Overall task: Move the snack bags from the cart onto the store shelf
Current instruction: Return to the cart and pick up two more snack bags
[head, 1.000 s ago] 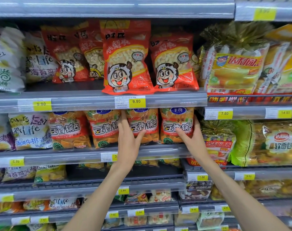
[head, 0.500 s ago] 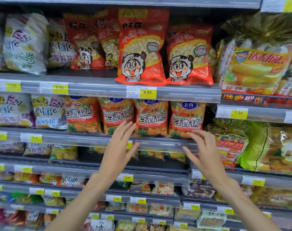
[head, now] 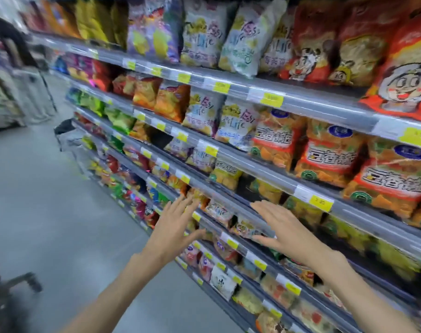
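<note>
Withdrawn from the orange bags [head: 329, 150], left hand [head: 173, 227] and right hand [head: 288, 233] hover, grip open.

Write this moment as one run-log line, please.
left hand: open, empty | right hand: open, empty | orange snack bags: on grey metal store shelf

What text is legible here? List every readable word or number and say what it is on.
"Life": white snack bags on the second shelf and white snack bags above.
"豆香锅巴": orange snack bags.
"3.80", roughly: yellow price tag under them; digits are smeared.
All other price tags and lower bags: too blurred to read.
</note>
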